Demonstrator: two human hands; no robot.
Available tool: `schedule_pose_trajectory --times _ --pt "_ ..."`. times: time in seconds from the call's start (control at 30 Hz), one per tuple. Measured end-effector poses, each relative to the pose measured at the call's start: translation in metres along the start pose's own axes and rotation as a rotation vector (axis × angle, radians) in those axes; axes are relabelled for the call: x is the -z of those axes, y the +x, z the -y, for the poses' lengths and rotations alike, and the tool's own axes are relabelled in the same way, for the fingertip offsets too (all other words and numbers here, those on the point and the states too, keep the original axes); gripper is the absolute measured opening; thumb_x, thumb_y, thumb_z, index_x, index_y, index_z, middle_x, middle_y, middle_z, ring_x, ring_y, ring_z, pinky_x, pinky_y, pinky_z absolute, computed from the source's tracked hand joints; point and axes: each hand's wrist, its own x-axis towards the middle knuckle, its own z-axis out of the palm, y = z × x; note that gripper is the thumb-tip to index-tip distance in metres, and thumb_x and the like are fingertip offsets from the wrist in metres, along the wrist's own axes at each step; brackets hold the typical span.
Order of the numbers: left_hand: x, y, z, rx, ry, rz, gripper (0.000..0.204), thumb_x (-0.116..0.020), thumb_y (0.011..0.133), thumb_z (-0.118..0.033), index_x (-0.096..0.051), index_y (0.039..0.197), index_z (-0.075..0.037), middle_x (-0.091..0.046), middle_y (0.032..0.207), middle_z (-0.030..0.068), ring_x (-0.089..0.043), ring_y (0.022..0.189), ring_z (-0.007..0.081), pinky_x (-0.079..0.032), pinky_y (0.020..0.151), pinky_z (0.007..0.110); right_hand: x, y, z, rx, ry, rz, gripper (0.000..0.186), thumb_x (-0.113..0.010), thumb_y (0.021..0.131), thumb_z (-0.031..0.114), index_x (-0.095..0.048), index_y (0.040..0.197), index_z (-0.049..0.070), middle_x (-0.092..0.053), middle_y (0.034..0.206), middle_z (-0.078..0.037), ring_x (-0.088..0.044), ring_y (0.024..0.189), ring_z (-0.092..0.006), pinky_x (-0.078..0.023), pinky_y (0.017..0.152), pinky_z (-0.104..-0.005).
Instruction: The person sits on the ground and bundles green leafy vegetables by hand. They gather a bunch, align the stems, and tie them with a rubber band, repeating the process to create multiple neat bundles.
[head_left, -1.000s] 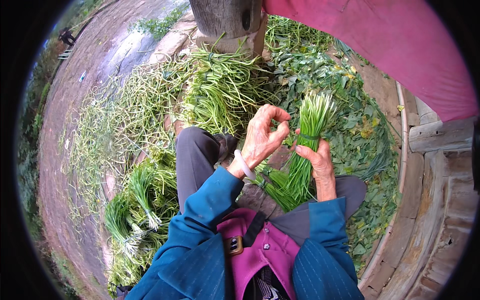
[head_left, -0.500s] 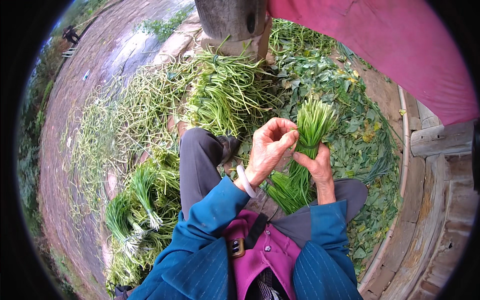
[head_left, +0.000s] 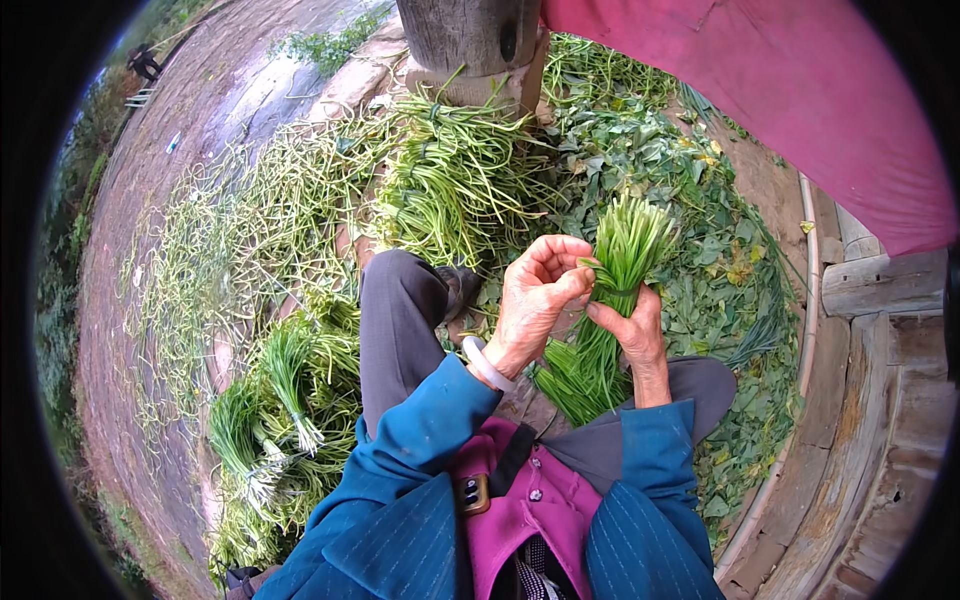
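Observation:
My right hand (head_left: 637, 330) is wrapped round a bunch of green chives (head_left: 630, 245), its pale cut ends upward and its leaves hanging down toward my lap. A dark band circles the bunch just above my right thumb. With thumb and forefinger closed, my left hand (head_left: 540, 300) pinches a thin green stalk (head_left: 590, 263) at the left side of the bunch. A pale bangle (head_left: 487, 362) rings my left wrist. Two smaller bunches of thin green stems with white ends (head_left: 288, 385) lie to my left, on top of loose stalks.
Tied bundles of long green stalks (head_left: 445, 185) are heaped ahead, by a wooden post (head_left: 470, 40). Loose stalks (head_left: 240, 240) spread over the ground at left. Green leaves (head_left: 740, 330) cover the right side, bordered by wooden planks (head_left: 845, 420). Pink cloth (head_left: 780, 90) hangs at upper right.
Both hands stay almost where they were, the right still round the bunch and the left still pinching beside it. The whole view has shifted very slightly.

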Motion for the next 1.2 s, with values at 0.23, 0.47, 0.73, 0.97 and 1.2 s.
schedule_pose_trajectory --times 0.23,0.47,0.73,0.97,1.2 --pt "0.004 -0.001 0.004 -0.028 0.073 0.065 0.026 -0.064 0.082 0.0 -0.059 0.108 -0.002 -0.06 0.085 -0.0018 -0.053 0.07 0.0035 -0.045 0.063 0.018 -0.003 0.001 0.0 0.055 -0.013 -0.023 0.048 -0.073 0.074 0.011 -0.054 0.117 0.0 -0.065 0.101 -0.006 -0.061 0.091 -0.0143 -0.047 0.083 -0.0284" --pt "0.005 -0.005 0.004 -0.013 0.084 0.069 0.021 -0.063 0.083 0.0 -0.06 0.104 -0.001 -0.06 0.085 -0.0023 -0.052 0.072 0.0033 -0.044 0.064 0.018 -0.003 -0.001 -0.001 0.002 0.032 -0.001 0.046 -0.075 0.074 0.014 -0.056 0.112 -0.001 -0.065 0.099 -0.006 -0.06 0.089 -0.0139 -0.047 0.082 -0.0276" --pt "-0.003 -0.014 0.009 -0.387 0.553 0.147 0.021 -0.067 0.081 -0.001 -0.061 0.102 0.0 -0.054 0.1 0.0046 -0.057 0.085 0.0105 -0.047 0.076 0.024 0.0 -0.003 -0.009 -0.092 0.231 0.04 0.052 -0.079 0.07 0.025 -0.057 0.11 0.0 -0.063 0.097 -0.004 -0.059 0.086 -0.0136 -0.047 0.08 -0.0278" --pt "-0.006 -0.017 0.002 -0.48 0.536 0.149 0.021 -0.068 0.08 -0.006 -0.063 0.1 -0.002 -0.057 0.081 0.0049 -0.056 0.071 0.0121 -0.045 0.062 0.025 -0.009 -0.008 -0.001 -0.035 0.338 0.004 0.061 -0.079 0.065 0.026 -0.054 0.113 -0.003 -0.062 0.096 -0.008 -0.062 0.08 -0.0199 -0.052 0.075 -0.0334" --pt "-0.002 -0.016 -0.013 -0.25 0.216 -0.031 0.012 -0.062 0.089 -0.009 -0.059 0.095 0.001 -0.06 0.082 0.0018 -0.055 0.068 0.0074 -0.047 0.066 0.022 -0.013 -0.01 0.022 -0.134 0.349 0.15 0.065 -0.069 0.059 0.027 -0.053 0.114 -0.005 -0.063 0.079 -0.011 -0.061 0.073 -0.0217 -0.049 0.07 -0.0342"
